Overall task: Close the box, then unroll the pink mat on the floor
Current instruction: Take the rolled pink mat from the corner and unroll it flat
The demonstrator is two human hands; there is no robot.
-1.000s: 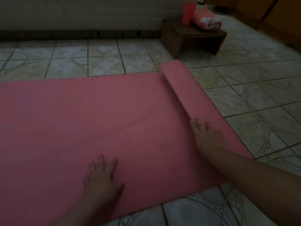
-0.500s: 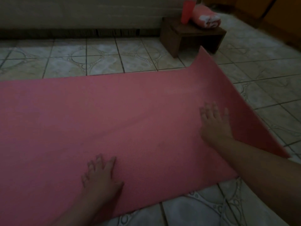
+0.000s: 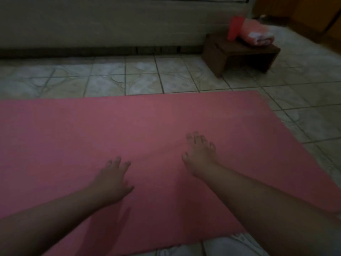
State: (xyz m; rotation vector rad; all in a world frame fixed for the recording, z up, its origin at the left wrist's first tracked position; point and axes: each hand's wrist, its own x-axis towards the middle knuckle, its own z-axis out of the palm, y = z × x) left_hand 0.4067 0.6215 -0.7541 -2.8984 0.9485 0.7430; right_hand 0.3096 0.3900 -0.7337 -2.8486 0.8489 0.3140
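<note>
**Pink mat flat on the tiles, both hands spread on it**

Pink foam covers most of the floor here: the pink mat (image 3: 129, 130) lies flat on the pale patterned tiled floor (image 3: 140, 78), its right end showing as a straight edge with a square far corner. No roll is visible at that end. The mat's left part runs out of sight past the edge of the view.

The person leans over the mat from its near side, both bare forearms reaching onto it. The left hand (image 3: 110, 180) lies palm down on the mat, close to its near edge, fingers straight and a little spread, thumb out to the side; it holds nothing. The right hand (image 3: 200, 152) rests on the mat too, a bit farther in from the near edge and nearer the mat's right end, fingers apart and flat against the foam, gripping nothing. The two hands are well apart from each other.

Beyond the mat's far right corner, a small dark wooden stool (image 3: 239, 52) stands on the tiles. On it sit a red cup (image 3: 234, 28), upright, and just beside it a rolled pink and white towel (image 3: 256, 33). Beyond the mat's far long edge, across a strip of tiles, runs a pale bed base or sofa front (image 3: 110, 23); the room is dim and I cannot tell which.
</note>
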